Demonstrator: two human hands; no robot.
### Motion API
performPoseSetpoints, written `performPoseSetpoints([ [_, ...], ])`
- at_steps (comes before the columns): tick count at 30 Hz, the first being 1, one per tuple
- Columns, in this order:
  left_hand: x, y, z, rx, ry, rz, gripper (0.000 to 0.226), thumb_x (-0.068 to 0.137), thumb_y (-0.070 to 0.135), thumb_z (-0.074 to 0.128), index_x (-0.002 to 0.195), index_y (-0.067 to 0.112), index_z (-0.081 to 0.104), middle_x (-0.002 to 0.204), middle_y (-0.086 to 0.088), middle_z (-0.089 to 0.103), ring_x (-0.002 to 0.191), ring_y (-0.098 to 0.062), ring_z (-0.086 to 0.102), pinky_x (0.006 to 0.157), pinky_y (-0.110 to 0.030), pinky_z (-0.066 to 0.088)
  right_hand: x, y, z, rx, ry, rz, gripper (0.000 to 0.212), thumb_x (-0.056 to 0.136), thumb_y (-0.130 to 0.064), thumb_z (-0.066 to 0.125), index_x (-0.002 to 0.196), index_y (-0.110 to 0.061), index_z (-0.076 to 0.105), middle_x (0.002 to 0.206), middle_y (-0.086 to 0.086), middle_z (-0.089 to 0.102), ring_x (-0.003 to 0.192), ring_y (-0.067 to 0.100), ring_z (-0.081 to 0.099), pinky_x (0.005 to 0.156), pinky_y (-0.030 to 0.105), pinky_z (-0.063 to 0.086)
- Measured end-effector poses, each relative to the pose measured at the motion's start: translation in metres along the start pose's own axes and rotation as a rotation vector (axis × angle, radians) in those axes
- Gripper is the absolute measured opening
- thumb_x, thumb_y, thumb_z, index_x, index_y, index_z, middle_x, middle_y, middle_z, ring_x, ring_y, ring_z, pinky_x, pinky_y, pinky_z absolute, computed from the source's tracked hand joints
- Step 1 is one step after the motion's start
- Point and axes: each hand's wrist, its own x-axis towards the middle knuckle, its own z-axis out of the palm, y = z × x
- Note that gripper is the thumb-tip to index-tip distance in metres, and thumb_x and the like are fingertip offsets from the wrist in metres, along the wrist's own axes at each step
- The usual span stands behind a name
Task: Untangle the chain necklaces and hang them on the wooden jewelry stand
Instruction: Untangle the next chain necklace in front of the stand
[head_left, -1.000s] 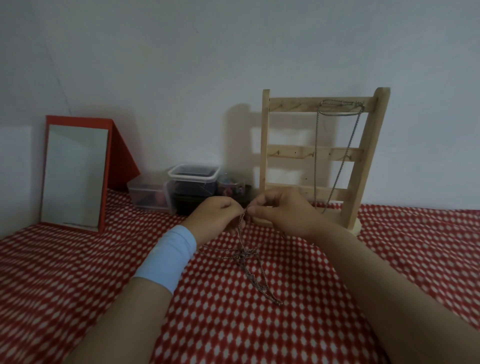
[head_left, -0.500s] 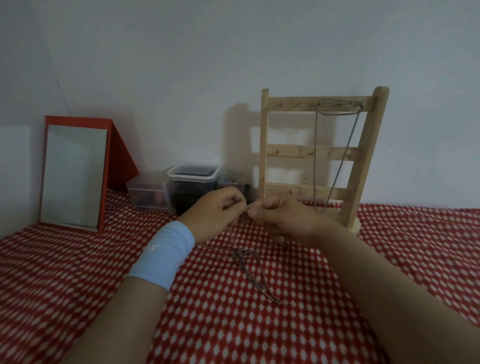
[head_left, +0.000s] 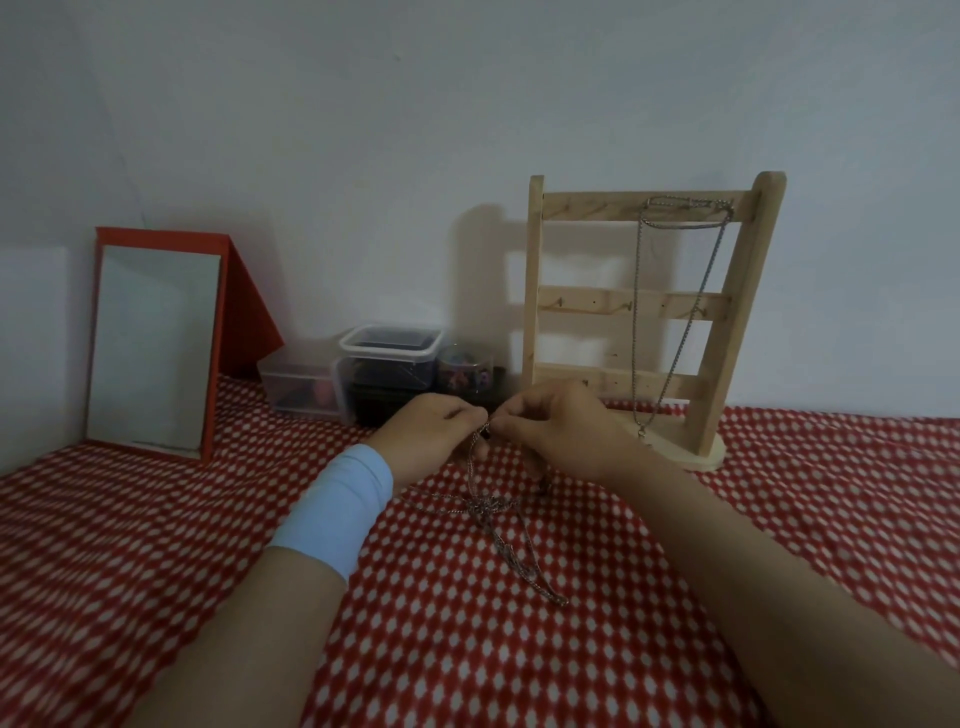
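Note:
A tangle of thin chain necklaces (head_left: 491, 506) lies on the red-and-white cloth, with loose ends trailing toward me. My left hand (head_left: 434, 431) and my right hand (head_left: 558, 428) meet above the knot, fingertips together, each pinching a strand that rises from the tangle. A light blue band wraps my left wrist. The wooden jewelry stand (head_left: 748, 291) is upright behind my right hand, against the wall. One silver chain (head_left: 675, 343) hangs from hooks on its top bar down to its base.
A red-framed mirror (head_left: 150, 343) leans at the left. Clear plastic boxes (head_left: 387, 369) and a small jar (head_left: 465, 376) stand by the wall, left of the stand. The patterned cloth (head_left: 156, 545) covers the whole surface.
My hands lifted slightly with the chain strands half a second ago, then came back down to about the same spot. The tangle stays on the cloth.

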Motion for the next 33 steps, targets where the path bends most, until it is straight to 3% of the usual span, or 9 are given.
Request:
performPoseSetpoints([
  [5,0.002,-0.007,0.002,-0.021,-0.03,-0.035,0.044,0.101,0.033,0.044,0.069,0.02,0.071,0.071,0.009,0.071,0.075,-0.007,0.063,0.083,-0.027,0.046,0.002,0.0,0.006,-0.267,0.02,-0.117,0.013,0.1,-0.022,0.063,0.098,-0.019,0.075,0.076,-0.019,0.062,0.064,-0.007,0.061,0.061,0.009,0.046],
  [8,0.002,-0.012,0.005,-0.053,-0.061,-0.069,0.046,0.101,0.035,0.043,0.072,0.013,0.072,0.071,0.006,0.071,0.075,-0.01,0.064,0.083,-0.029,0.047,0.003,0.002,0.007,-0.403,0.034,-0.134,0.014,0.097,-0.027,0.065,0.104,-0.021,0.076,0.086,-0.018,0.065,0.077,-0.003,0.061,0.072,0.016,0.051],
  [12,0.004,-0.014,0.009,-0.142,-0.052,-0.111,0.045,0.101,0.037,0.043,0.073,0.018,0.072,0.072,0.007,0.072,0.075,-0.011,0.064,0.091,-0.037,0.047,0.001,0.002,0.006,-0.442,0.099,-0.159,0.014,0.095,-0.033,0.067,0.101,-0.025,0.075,0.091,-0.013,0.071,0.079,0.001,0.064,0.075,0.027,0.059],
  [21,0.005,-0.017,0.01,-0.24,-0.076,-0.101,0.039,0.102,0.033,0.043,0.088,0.01,0.072,0.075,0.003,0.072,0.079,-0.015,0.065,0.095,-0.039,0.049,0.002,0.003,0.013,-0.31,-0.012,-0.072,0.014,0.098,-0.027,0.06,0.105,-0.018,0.069,0.089,-0.009,0.065,0.079,0.005,0.06,0.068,0.022,0.048],
  [26,0.005,-0.018,0.011,-0.336,-0.061,-0.115,0.036,0.101,0.032,0.044,0.084,0.015,0.071,0.073,0.002,0.07,0.069,-0.008,0.063,0.074,-0.025,0.048,0.004,0.005,0.013,-0.127,-0.005,0.005,0.017,0.104,-0.029,0.055,0.097,-0.021,0.069,0.079,-0.012,0.065,0.068,-0.002,0.058,0.064,0.019,0.045],
  [30,0.006,-0.019,0.012,-0.339,-0.043,-0.117,0.04,0.1,0.035,0.046,0.075,0.019,0.072,0.073,0.004,0.071,0.075,-0.011,0.065,0.089,-0.035,0.05,0.004,0.005,0.009,-0.057,0.077,0.007,0.018,0.1,-0.027,0.063,0.084,-0.022,0.071,0.066,-0.014,0.064,0.056,-0.011,0.057,0.056,0.009,0.041],
  [33,0.008,-0.019,0.012,-0.332,-0.047,-0.134,0.037,0.099,0.034,0.046,0.079,0.019,0.074,0.079,0.0,0.074,0.081,-0.016,0.066,0.096,-0.042,0.048,0.004,0.005,0.01,-0.126,0.059,-0.016,0.017,0.1,-0.028,0.061,0.085,-0.026,0.069,0.075,-0.012,0.067,0.065,-0.006,0.06,0.062,0.013,0.045],
])
